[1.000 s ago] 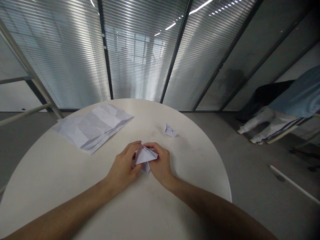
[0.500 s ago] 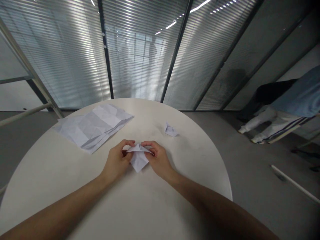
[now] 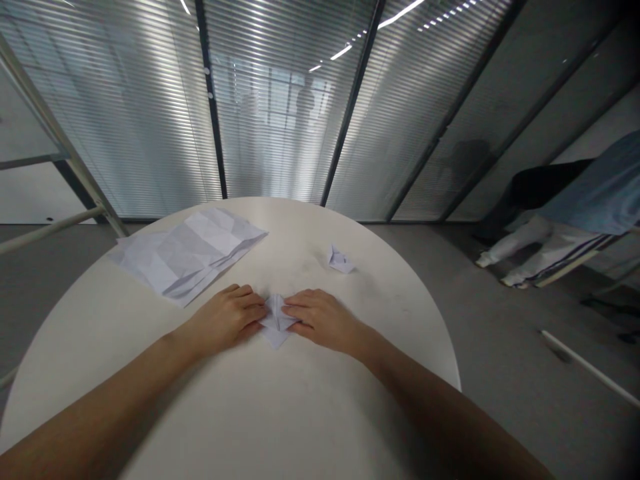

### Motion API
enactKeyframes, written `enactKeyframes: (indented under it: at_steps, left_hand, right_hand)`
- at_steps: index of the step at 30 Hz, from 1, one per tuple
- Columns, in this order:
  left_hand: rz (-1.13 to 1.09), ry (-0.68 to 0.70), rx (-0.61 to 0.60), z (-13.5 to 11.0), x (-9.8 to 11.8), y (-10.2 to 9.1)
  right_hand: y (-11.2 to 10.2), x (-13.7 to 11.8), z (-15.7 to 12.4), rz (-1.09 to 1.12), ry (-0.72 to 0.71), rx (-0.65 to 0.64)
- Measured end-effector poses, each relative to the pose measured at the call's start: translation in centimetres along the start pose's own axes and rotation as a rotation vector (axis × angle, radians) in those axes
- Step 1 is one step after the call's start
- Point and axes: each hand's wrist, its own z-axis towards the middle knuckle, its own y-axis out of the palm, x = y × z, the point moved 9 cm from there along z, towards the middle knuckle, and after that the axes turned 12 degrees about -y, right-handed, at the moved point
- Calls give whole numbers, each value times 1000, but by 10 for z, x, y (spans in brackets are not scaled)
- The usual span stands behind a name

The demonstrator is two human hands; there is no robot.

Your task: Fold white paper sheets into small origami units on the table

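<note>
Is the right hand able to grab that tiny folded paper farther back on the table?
Probably yes. The right hand lies flat on the paper piece, and only bare table separates it from the small folded paper.

A round white table (image 3: 300, 427) is standing on a grey floor (image 3: 505, 373). A stack of creased white paper sheets (image 3: 187, 253) is lying on its far left part. A small folded paper piece (image 3: 340, 260) is sitting on its far right part, well apart from the stack. Behind the table, glass walls with closed blinds (image 3: 150, 113) are reflecting ceiling lights. At the right edge, a person in a blue top and light trousers (image 3: 565, 227) is leaning forward.
</note>
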Motion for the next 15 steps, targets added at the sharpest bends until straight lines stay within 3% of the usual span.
enactKeyframes:
  at_steps: [5, 8, 12, 15]
  left_hand:
    - [-41, 36, 7, -4, -2, -6]
    - [-176, 4, 3, -4, -8, -5]
    - [-372, -126, -50, -1, -20, -1]
    - [-364, -197, -47, 2, -24, 1]
  right_hand:
    - [-3, -4, -4, -62, -31, -55]
    - [-4, -1, -3, -43, -5, -52]
    - [-8, 11, -4, 39, 147, 24]
    - [-10, 17, -5, 78, 275, 86]
